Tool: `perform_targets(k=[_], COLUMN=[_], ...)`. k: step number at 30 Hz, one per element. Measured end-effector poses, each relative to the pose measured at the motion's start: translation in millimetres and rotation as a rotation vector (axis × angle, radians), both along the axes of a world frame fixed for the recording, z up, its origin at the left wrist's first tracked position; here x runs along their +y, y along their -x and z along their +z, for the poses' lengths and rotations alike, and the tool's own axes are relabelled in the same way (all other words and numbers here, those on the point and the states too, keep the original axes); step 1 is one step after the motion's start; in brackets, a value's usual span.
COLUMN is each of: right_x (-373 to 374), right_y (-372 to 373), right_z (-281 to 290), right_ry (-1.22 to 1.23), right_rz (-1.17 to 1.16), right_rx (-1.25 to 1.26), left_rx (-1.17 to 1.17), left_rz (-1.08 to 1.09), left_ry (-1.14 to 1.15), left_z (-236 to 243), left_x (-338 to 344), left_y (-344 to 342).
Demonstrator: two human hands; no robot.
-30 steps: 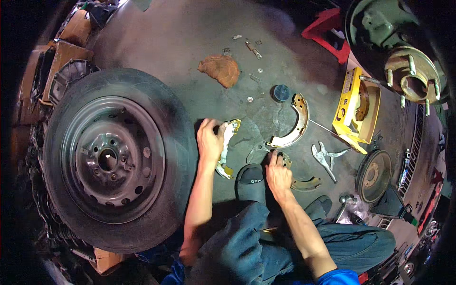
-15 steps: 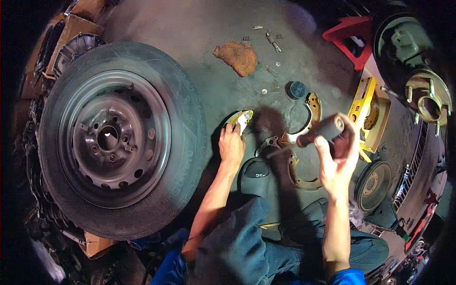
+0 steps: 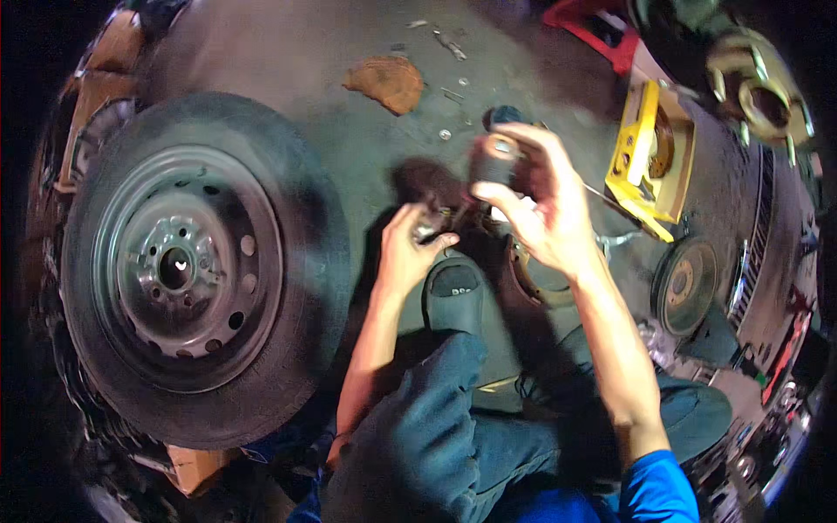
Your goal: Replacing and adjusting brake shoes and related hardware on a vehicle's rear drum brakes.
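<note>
My right hand (image 3: 545, 205) is closed round the dark handle of a screwdriver (image 3: 495, 163), whose shaft points down toward my left hand (image 3: 406, 246). My left hand is curled on a metal brake shoe (image 3: 432, 225), largely shadowed and partly covered by the fingers, just above the toe of my shoe (image 3: 453, 309). Another curved brake shoe (image 3: 532, 283) lies on the floor under my right wrist. A small dark round lid or puck (image 3: 504, 114) sits just behind my right hand. The motion blur hides where the screwdriver's tip rests.
A wheel (image 3: 309, 288) lies at left. A wooden piece (image 3: 384, 83) and small hardware lie farther forward. At right are a yellow box (image 3: 635, 166) with a brake shoe, pliers (image 3: 617, 241), a brake drum (image 3: 684, 288), a red stand (image 3: 619, 44) and a hub with studs (image 3: 757, 96).
My right hand rose from the floor with the screwdriver, then moved left and forward over my left hand. My left hand stays on the brake shoe, and the view has shifted.
</note>
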State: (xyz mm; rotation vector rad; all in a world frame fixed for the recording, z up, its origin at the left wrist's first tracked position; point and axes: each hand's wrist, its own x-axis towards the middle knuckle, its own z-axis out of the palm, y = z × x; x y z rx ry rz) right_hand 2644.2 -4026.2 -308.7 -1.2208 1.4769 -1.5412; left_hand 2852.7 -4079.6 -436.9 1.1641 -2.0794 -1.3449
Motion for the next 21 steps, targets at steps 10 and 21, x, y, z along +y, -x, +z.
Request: perform_targets(k=[10,21], right_x=[22,242], right_y=[38,152], right_z=[17,-145], right_ry=[-0.073,-0.827], right_rz=[-0.117,-0.628], right_rx=[-0.113,0.470], left_rx=[0.499,0.487], left_rz=[-0.048,0.051], left_ry=[-0.221,-0.139], left_z=[86,86], left_x=[-24,5], left_y=[14,12])
